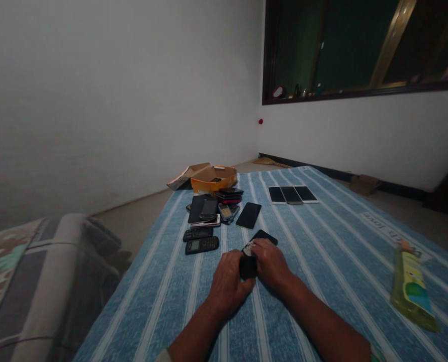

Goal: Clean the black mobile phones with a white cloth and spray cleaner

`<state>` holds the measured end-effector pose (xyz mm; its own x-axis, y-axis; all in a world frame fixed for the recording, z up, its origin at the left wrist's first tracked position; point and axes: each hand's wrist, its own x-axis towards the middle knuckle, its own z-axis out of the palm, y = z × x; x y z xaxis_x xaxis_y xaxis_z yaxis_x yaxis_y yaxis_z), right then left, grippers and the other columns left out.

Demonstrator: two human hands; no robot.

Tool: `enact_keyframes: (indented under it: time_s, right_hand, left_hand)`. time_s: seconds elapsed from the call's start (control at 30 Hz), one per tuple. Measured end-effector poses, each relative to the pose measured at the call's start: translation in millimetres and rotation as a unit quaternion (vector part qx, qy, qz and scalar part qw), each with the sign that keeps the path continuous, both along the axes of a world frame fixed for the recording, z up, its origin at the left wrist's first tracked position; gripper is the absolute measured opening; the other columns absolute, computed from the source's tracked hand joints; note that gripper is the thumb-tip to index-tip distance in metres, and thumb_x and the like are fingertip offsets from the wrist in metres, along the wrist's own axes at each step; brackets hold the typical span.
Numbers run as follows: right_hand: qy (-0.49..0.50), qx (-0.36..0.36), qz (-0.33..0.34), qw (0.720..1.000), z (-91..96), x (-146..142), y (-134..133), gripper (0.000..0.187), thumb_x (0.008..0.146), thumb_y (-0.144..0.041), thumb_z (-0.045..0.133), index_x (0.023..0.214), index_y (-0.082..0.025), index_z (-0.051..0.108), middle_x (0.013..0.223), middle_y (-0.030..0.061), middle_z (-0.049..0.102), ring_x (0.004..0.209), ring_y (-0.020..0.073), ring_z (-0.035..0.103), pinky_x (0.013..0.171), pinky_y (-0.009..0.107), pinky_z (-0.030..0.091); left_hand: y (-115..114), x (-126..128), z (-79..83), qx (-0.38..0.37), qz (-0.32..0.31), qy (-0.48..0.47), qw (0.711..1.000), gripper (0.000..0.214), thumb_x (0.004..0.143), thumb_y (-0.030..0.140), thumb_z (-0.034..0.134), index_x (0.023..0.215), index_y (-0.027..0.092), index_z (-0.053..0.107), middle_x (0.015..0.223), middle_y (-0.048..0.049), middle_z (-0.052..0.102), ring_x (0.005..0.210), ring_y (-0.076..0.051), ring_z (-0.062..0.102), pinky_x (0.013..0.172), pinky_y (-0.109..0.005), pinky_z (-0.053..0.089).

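My left hand [228,280] is closed along the left side of a black phone [248,268], its thumb near the lower edge. My right hand [272,264] lies against the phone's right side, with bent fingers on a crumpled whitish piece [248,247], perhaps a tissue or cloth. Just beyond the fingers, another dark phone [266,235] lies partly covered. Farther off rests a dark-screened phone [248,215]. To the left, two black keypad phones [202,245] lie side by side, below a pile of mixed phones [208,208].
An open orange box [213,180] stands behind the pile. Three phones [293,194] lie in a row at the far right. A yellow-green bottle [413,289] lies on the right of the blue striped cloth [322,281]. A covered piece of furniture [54,281] stands left.
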<state>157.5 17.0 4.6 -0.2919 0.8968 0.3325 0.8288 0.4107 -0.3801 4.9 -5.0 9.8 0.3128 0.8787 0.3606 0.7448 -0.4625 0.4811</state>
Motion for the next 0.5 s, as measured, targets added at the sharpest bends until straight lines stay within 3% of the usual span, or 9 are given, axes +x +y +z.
enact_keyframes:
  time_s: [0.17,0.37,0.5]
  right_hand:
    - [-0.002,-0.011,-0.01,1.0,0.0,1.7,-2.8,0.027,0.087,-0.005,0.048,0.095,-0.017,0.071,0.106,0.009,0.067,0.105,0.0208,0.055,0.09,0.029,0.042]
    - [0.026,-0.019,0.064,0.997,2.3,-10.1,-17.7,0.026,0.089,-0.007,0.046,0.096,-0.016,0.069,0.105,0.0081,0.067,0.101,0.019,0.056,0.088,0.027,0.042]
    - [0.029,-0.032,0.079,0.996,4.0,-11.3,-18.4,0.024,0.088,-0.007,0.047,0.092,-0.015,0.069,0.103,0.0087,0.066,0.101,0.019,0.056,0.088,0.028,0.042]
  left_hand:
    - [-0.4,-0.2,-0.6,-0.008,0.004,-0.002,1.0,0.025,0.065,0.016,0.062,0.088,0.02,0.052,0.088,-0.0046,0.059,0.086,-0.025,0.056,0.074,-0.036,0.047]
    - [1.1,-2.6,-6.5,0.002,-0.014,-0.017,1.0,0.022,0.07,0.019,0.059,0.09,0.02,0.051,0.088,-0.0043,0.058,0.086,-0.024,0.055,0.075,-0.036,0.047]
    - [2.1,-2.2,-6.8,-0.01,-0.006,-0.01,1.0,0.021,0.07,0.019,0.059,0.089,0.021,0.051,0.088,-0.0043,0.058,0.086,-0.024,0.055,0.075,-0.036,0.046]
